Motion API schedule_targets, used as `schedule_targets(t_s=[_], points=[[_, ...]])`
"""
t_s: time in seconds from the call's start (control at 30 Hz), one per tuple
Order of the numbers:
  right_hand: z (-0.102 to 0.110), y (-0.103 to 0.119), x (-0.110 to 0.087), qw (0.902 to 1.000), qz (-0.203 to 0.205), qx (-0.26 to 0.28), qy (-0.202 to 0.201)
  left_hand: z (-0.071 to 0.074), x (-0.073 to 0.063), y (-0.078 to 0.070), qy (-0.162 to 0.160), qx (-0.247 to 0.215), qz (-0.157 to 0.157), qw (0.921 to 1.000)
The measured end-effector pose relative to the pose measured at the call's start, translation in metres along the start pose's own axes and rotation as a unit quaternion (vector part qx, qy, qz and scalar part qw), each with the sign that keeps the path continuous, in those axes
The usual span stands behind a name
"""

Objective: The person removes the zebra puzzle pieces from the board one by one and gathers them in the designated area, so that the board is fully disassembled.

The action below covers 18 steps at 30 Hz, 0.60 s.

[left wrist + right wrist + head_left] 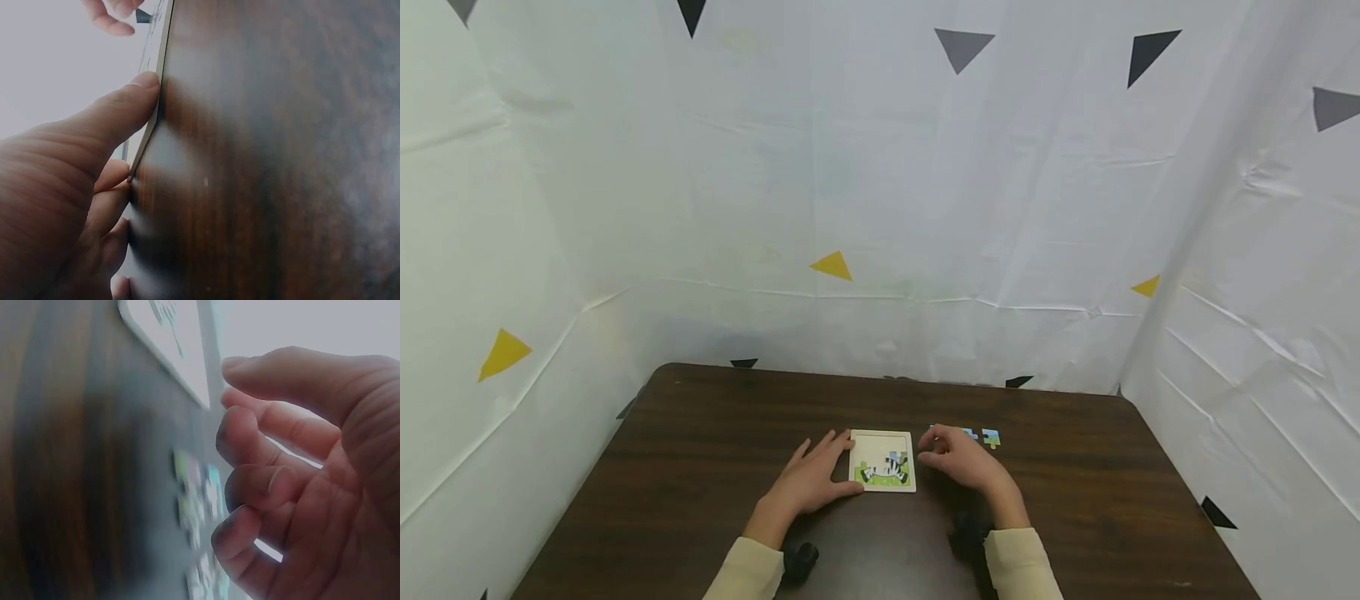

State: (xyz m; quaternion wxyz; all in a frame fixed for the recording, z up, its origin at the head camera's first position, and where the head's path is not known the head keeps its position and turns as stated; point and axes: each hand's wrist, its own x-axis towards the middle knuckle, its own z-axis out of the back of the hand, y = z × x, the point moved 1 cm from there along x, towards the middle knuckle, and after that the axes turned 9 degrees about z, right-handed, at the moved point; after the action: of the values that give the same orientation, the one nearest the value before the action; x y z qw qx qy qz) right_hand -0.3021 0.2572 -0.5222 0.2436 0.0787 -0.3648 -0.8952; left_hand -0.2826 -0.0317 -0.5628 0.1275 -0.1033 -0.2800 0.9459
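Puzzle (882,464), dk tbl (715,450), wht drapes (880,183)

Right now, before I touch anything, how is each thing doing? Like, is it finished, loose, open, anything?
Puzzle board: flat on the table, partly filled, its far part bare.
Zebra picture: incomplete.
Loose pieces: out of the board, on the table, some hidden behind a hand.
Left hand: spread, touching the board's edge.
Right hand: fingers bent, nothing visible in it.
White cloth: hanging, creased.
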Motion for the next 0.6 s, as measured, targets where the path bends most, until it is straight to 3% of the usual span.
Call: schedule_targets(t_s=[0.2, 0.6], points=[[-0.019, 0.011, 0.008, 0.999, 0.008, -0.031, 0.032, 0.0, 0.0, -0.001, 0.007, 0.002, 0.002, 1.0], [-0.027, 0.012, 0.011, 0.9989, 0.002, -0.04, 0.025, 0.001, -0.001, -0.002, 0.004, 0.005, 0.005, 1.0]])
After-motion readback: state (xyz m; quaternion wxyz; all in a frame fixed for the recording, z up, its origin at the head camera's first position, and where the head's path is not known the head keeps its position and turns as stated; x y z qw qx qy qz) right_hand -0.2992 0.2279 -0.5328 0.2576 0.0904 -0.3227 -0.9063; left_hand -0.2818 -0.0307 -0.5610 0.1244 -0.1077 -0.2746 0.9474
